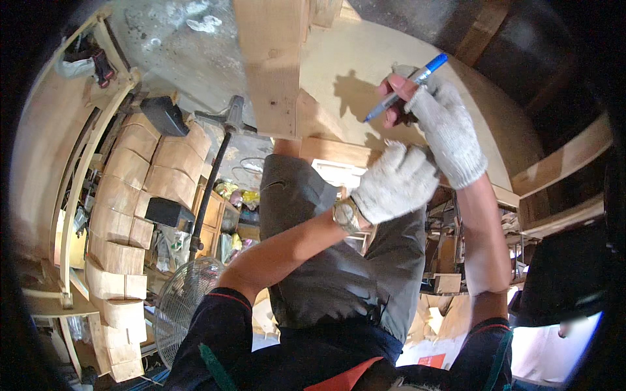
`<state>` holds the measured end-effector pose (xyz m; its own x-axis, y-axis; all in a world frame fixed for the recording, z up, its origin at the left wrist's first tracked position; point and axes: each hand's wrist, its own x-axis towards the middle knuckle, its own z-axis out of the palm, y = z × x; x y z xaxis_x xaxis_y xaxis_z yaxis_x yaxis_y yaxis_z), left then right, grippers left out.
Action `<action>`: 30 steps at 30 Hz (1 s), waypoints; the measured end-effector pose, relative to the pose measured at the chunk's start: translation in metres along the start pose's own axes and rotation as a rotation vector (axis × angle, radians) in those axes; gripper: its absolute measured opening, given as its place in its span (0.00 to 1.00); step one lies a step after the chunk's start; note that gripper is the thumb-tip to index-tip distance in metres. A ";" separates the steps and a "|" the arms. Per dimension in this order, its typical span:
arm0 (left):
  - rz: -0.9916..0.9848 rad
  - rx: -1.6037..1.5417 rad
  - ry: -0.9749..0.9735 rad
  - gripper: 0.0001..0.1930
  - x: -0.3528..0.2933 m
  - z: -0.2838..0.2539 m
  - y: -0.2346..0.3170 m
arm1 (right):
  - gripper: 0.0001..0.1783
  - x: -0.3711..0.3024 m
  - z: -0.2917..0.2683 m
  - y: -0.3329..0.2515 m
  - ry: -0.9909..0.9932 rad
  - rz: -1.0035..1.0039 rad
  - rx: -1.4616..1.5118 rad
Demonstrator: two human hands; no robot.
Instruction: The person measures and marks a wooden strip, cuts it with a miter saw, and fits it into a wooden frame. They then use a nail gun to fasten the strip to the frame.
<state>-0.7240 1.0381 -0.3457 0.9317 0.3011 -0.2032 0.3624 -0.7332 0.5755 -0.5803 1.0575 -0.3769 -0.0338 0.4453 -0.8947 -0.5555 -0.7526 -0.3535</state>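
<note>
My right hand [443,120], in a white knit glove with bare fingertips showing, grips a marker pen [394,98] with a grey barrel and blue ends. The pen slants down to the left, over a pale wooden panel [365,52]. Whether its tip touches the panel I cannot tell. My left hand [398,182], also gloved and with a watch [347,215] at the wrist, is closed by the panel's near edge, below the right hand. Its fingertips are hidden, so what they hold does not show. Shadows of the right hand and pen fall on the panel.
A wide wooden board [270,72] borders the panel on the left. A standing fan [186,293] and stacked curved wooden pieces [120,215] are farther left, beside a wooden frame [78,176]. Curved wooden rails [567,156] lie at the right.
</note>
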 end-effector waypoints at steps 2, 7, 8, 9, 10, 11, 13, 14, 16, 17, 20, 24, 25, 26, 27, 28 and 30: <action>0.024 0.031 -0.014 0.08 0.003 -0.006 0.000 | 0.18 0.000 0.003 -0.002 0.027 0.058 -0.003; 0.014 -0.090 -0.056 0.17 -0.002 -0.012 0.008 | 0.15 0.003 0.005 -0.015 -0.045 0.148 -0.068; 0.032 -0.072 -0.050 0.17 -0.003 -0.013 0.007 | 0.16 0.004 0.006 -0.012 -0.041 0.156 -0.052; 0.036 -0.076 -0.040 0.18 -0.003 -0.014 0.007 | 0.15 0.006 0.005 -0.009 -0.082 0.117 -0.062; 0.039 -0.077 -0.030 0.18 -0.005 -0.015 0.007 | 0.15 0.006 0.004 -0.009 -0.103 0.155 -0.112; 0.030 -0.063 0.012 0.19 -0.008 -0.012 0.010 | 0.15 0.006 0.003 -0.013 -0.125 0.193 -0.162; 0.007 -0.020 0.096 0.20 -0.010 -0.005 0.016 | 0.16 0.009 0.000 -0.018 -0.194 0.249 -0.191; 0.031 -0.029 0.086 0.21 -0.011 -0.002 0.015 | 0.16 0.011 -0.001 -0.016 -0.166 0.246 -0.171; 0.062 -0.085 0.026 0.21 -0.004 -0.014 0.005 | 0.16 0.003 0.003 -0.012 -0.110 0.291 -0.110; 0.044 -0.086 0.033 0.20 -0.004 -0.015 0.007 | 0.16 0.002 0.007 -0.014 -0.104 0.248 -0.089; 0.013 -0.074 0.049 0.19 -0.005 -0.014 0.010 | 0.16 0.003 0.005 -0.015 -0.139 0.290 -0.170; 0.023 0.060 0.062 0.18 -0.016 -0.006 0.018 | 0.14 0.002 0.007 -0.016 -0.146 0.347 -0.119; 0.043 0.057 0.030 0.17 -0.015 -0.008 0.017 | 0.14 0.004 0.006 -0.018 -0.162 0.350 -0.167; 0.062 0.054 -0.003 0.17 -0.014 -0.011 0.016 | 0.14 0.004 0.006 -0.018 -0.176 0.355 -0.208; 0.086 0.053 -0.030 0.17 -0.012 -0.013 0.012 | 0.14 0.005 0.005 -0.019 -0.182 0.359 -0.251; 0.084 0.033 -0.030 0.19 -0.013 -0.013 0.012 | 0.15 0.005 0.005 -0.019 -0.187 0.364 -0.287; 0.118 0.004 -0.033 0.22 -0.014 -0.013 0.010 | 0.16 0.005 0.005 -0.019 -0.192 0.374 -0.292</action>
<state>-0.7334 1.0341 -0.3267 0.9682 0.1923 -0.1598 0.2499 -0.7648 0.5938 -0.5744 1.0764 -0.3732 -0.3532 0.1796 -0.9182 -0.2217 -0.9695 -0.1043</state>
